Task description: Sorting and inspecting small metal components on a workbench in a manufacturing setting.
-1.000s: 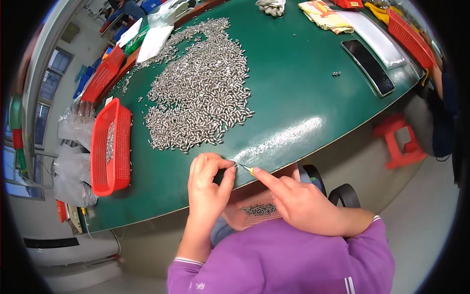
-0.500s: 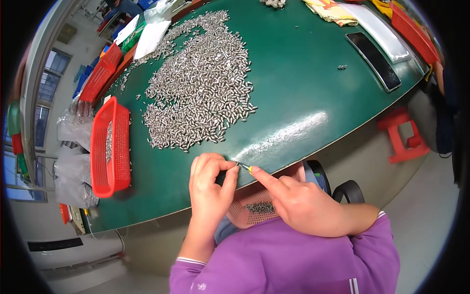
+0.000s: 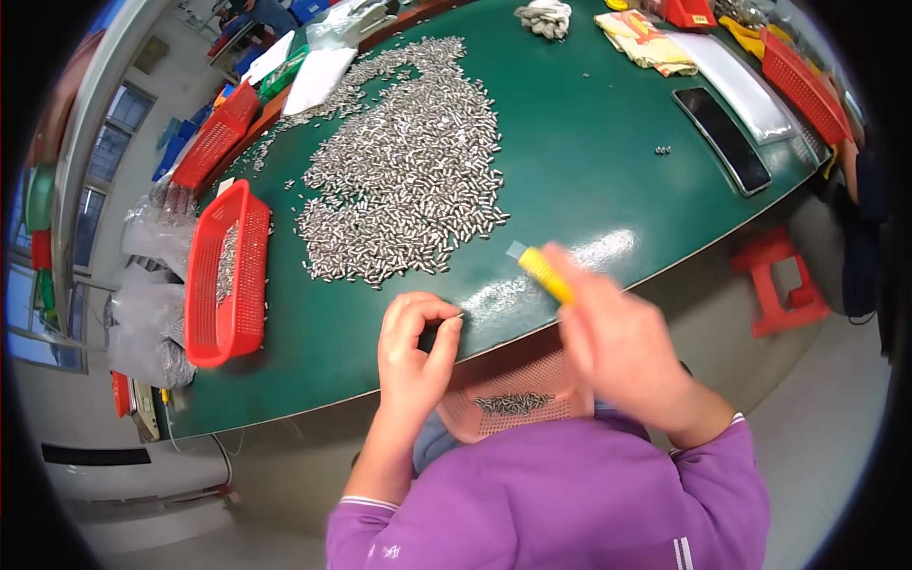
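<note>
My left hand is closed in a pinch near the table's front edge. A tiny metal piece shows between its thumb and forefinger, mostly hidden by them. Blurred by motion, my right hand grips a yellow-handled knife with a flat grey blade, held above the table to the right of my left hand. Beyond my left hand spreads a large pile of small silver metal pins. On my lap, below both hands, rests a pink basket with a small heap of metal pieces in it.
A red basket with some pieces inside stands at the left, near plastic bags. A phone, a clear plastic sleeve, a folded cloth and white gloves lie on the green table. A red stool is at the right.
My right hand has drawn the knife away from the left fingertips, rightward and up, so its yellow handle now shows. My left hand keeps its pinch. The view has shifted slightly.
</note>
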`<state>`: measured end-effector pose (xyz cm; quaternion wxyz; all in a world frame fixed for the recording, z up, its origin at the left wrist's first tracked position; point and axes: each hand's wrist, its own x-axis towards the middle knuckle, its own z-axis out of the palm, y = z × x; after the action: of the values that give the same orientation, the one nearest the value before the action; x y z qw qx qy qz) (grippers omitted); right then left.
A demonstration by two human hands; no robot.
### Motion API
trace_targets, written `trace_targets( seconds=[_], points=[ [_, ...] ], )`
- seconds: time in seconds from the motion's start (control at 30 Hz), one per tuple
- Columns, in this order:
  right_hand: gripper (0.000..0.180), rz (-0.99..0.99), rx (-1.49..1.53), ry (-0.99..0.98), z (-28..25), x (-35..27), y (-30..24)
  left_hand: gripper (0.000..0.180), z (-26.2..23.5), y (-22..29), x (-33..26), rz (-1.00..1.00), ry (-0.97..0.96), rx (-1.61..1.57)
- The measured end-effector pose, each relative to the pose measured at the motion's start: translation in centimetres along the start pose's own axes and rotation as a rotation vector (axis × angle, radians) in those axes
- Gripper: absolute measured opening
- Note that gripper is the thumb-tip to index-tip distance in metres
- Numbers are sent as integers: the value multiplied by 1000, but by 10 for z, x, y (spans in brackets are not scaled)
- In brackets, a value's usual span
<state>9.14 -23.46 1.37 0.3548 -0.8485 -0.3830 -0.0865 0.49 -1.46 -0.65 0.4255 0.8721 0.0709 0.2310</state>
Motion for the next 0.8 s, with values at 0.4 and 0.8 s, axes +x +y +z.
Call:
trace_targets(
  seconds=[0.4, 0.8],
  points=[
    [39, 47, -363, 300, 19, 47, 74, 11, -24, -5, -16, -339, -56, -1358],
    [35, -181, -244, 428, 8, 47, 49, 11, -28, 11, -48, -71, -215, -235]
  ],
)
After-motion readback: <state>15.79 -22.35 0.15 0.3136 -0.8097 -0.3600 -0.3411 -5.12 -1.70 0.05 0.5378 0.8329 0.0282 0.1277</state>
